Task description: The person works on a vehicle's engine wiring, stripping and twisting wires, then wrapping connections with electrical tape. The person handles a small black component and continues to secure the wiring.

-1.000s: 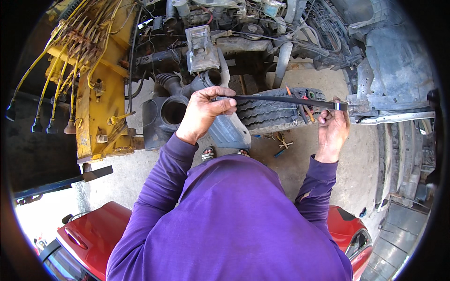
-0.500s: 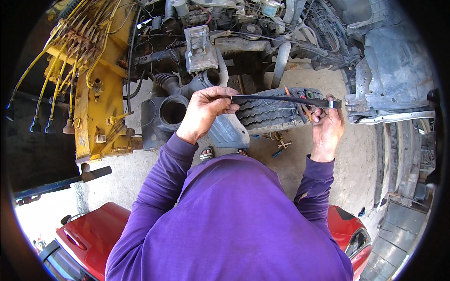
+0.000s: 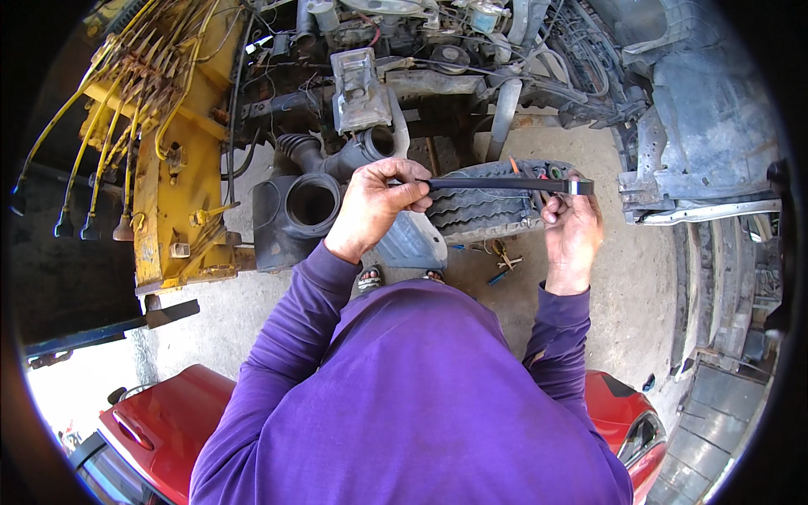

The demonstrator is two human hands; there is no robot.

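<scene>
A narrow black strip, which looks like tape (image 3: 488, 183), runs straight between my two hands at chest height. My left hand (image 3: 380, 202) pinches its left end between thumb and fingers. At the other end, my right hand (image 3: 576, 229) has its fingers curled round a black roll of the tape (image 3: 581, 187), seen edge-on with a shiny patch. Below the strip lies a ridged black tyre (image 3: 484, 206), with several hand tools on its right end, partly hidden by my right hand. To the left of my left hand is a black air duct housing (image 3: 273, 220) with a round opening.
An exposed engine (image 3: 446, 55) spans the far side. On the left stands a yellow machine frame (image 3: 160, 210) with hanging cables. Hand tools (image 3: 503, 257) lie on the concrete floor. Grey body panels (image 3: 715, 126) rise at right; a red car (image 3: 177, 421) is behind me.
My right hand has moved left with the roll, so the visible strip is shorter. My left hand has shifted slightly to the right and still holds its end.
</scene>
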